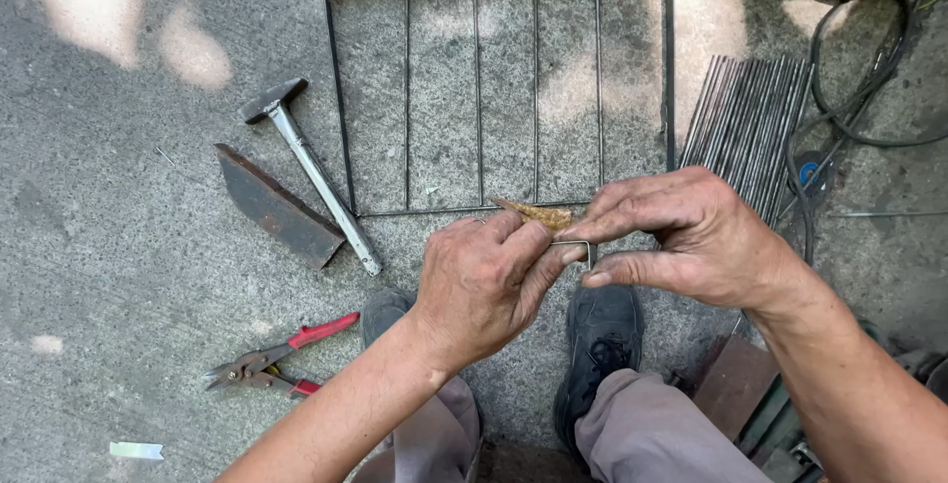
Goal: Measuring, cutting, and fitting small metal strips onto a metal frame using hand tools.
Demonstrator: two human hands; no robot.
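Wire, bent into a small U-shaped piece point(576, 247), sits pinched between both hands just above the person's shoes. The left hand point(484, 281) clamps thumb and fingers on its left end, and a brownish scrap point(538, 213) pokes up from those fingers. The right hand point(681, 236) closes lightly on the bent right end, forefinger above and thumb below. The wire's long axis runs left to right, so both hands are equally near. Beyond them on the concrete floor lie a metal grille frame point(504, 88), a hammer point(311, 172), a rusty plate point(276, 208), red-handled snips point(272, 360) and a bundle of rods point(746, 132).
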